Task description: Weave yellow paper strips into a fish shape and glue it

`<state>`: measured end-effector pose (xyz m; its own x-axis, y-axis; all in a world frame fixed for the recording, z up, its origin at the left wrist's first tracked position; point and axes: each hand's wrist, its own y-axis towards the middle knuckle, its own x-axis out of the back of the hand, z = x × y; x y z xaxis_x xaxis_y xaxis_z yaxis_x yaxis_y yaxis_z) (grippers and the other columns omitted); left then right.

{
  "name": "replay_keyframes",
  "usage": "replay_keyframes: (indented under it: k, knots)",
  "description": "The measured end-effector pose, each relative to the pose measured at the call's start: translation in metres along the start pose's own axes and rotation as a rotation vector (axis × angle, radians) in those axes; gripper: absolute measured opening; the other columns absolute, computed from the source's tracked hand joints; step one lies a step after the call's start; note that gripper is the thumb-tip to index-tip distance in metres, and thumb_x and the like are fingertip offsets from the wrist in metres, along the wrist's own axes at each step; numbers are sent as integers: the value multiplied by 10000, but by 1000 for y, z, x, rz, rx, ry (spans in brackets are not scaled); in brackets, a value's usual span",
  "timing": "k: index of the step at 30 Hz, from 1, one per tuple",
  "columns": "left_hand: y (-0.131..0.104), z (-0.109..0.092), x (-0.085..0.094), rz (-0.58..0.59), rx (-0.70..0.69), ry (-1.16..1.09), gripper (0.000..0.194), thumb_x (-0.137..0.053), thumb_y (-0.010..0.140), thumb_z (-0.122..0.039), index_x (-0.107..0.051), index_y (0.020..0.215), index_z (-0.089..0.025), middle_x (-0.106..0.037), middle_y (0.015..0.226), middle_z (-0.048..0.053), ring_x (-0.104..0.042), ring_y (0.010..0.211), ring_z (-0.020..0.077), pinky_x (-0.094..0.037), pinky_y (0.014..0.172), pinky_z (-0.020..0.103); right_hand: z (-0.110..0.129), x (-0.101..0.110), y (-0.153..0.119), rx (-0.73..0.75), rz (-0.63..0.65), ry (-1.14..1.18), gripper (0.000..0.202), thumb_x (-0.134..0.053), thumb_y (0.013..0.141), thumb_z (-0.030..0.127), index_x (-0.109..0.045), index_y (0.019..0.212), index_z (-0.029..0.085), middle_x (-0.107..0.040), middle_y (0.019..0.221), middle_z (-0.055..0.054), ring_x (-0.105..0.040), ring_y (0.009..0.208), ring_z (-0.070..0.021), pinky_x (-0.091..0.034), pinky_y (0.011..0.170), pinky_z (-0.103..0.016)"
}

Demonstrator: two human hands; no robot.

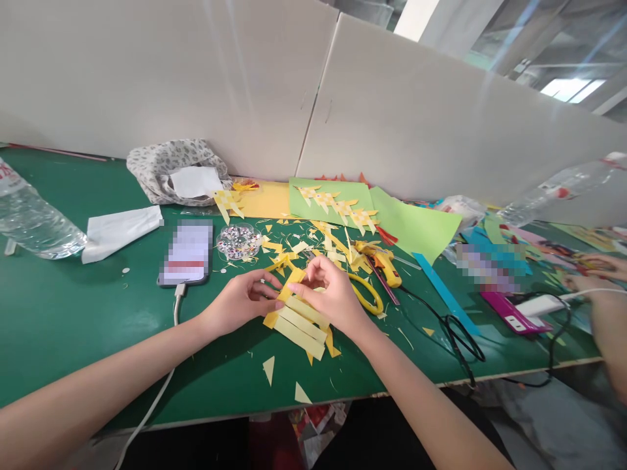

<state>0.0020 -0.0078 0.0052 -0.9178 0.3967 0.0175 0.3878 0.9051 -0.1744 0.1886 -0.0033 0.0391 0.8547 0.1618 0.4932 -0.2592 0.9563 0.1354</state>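
Both hands are at a piece of yellow paper strips (301, 323) over the green table. Pale strips run side by side, with a darker yellow strip lying across their upper left end. My left hand (245, 301) is closed on the left edge of that darker strip, thumb and fingers around it. My right hand (329, 292) pinches the upper part of the same piece, its fingertips partly hidden behind the thumb. Just beyond the hands are yellow paper scraps (298, 248), yellow-handled scissors (369, 297) and a yellow glue gun (386, 264).
A phone (186, 251) with a white cable lies left, beside a tray of beads (239, 241). Water bottle (36, 215) at far left. Woven paper fish (337, 205) rest on green paper (416, 219). A magenta power strip (514, 316), black cable and another person's hands (595, 281) are right.
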Motion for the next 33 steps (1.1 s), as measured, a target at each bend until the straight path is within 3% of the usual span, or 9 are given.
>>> replay_keyframes:
  k: [14, 23, 30, 33]
  knots:
    - [-2, -5, -3, 5, 19, -14, 195, -676, 676, -366, -629, 737, -187, -590, 631, -17, -532, 568, 96, -456, 548, 205, 1, -5, -3, 34, -45, 53, 301, -622, 716, 310, -332, 694, 235, -503, 674, 40, -585, 671, -137, -487, 656, -297]
    - [-2, -5, -3, 35, 26, -18, 201, -645, 716, -366, -619, 765, -173, -594, 672, -14, -561, 618, 100, -484, 592, 216, 1, -8, -1, 45, -58, 67, 280, -611, 725, 306, -340, 707, 237, -558, 715, 19, -604, 714, -149, -501, 694, -322]
    - [-1, -5, -1, -30, -8, -31, 214, -641, 733, -364, -606, 781, -158, -583, 703, -14, -543, 635, 86, -467, 575, 192, 4, -2, -1, -50, 89, 38, 302, -656, 699, 317, -369, 738, 231, -600, 714, 23, -616, 687, -144, -498, 673, -310]
    - [0, -7, 1, -51, -1, -46, 204, -647, 728, -354, -604, 766, -158, -591, 694, -12, -551, 630, 89, -470, 567, 192, -1, 2, -1, -51, 65, 21, 274, -643, 718, 315, -384, 743, 229, -618, 708, 27, -614, 664, -134, -493, 675, -305]
